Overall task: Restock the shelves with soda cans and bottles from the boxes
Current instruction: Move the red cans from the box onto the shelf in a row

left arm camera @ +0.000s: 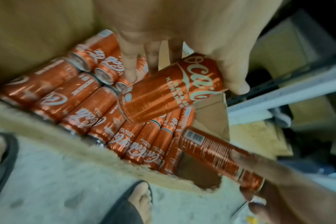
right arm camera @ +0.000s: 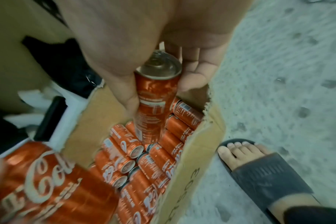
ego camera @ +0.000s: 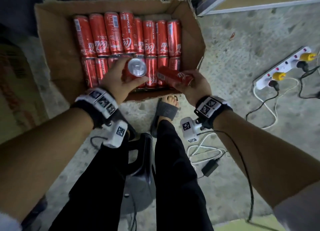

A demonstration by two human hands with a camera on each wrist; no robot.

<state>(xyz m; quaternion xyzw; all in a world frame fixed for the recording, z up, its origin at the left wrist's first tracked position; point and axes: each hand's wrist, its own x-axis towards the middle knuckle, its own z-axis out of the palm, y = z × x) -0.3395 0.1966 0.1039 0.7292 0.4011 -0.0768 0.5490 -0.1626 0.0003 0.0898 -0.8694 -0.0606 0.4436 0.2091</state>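
An open cardboard box [ego camera: 58,45] on the floor holds several slim red cola cans [ego camera: 114,33] lying in two rows. My left hand [ego camera: 119,80] grips one red can [ego camera: 136,68] above the box's near row, its silver end facing up; the same can [left arm camera: 169,89] shows in the left wrist view between thumb and fingers. My right hand [ego camera: 192,87] grips a second red can [ego camera: 174,76] lying sideways over the box's near right corner, seen again as a can [right arm camera: 153,103] in the right wrist view.
A white power strip [ego camera: 284,68] with plugs and cables lies on the concrete floor to the right. A charger and white cords [ego camera: 207,161] sit near my right leg. My sandalled foot [ego camera: 168,107] touches the box's near wall. A metal shelf frame [ego camera: 242,7] stands beyond.
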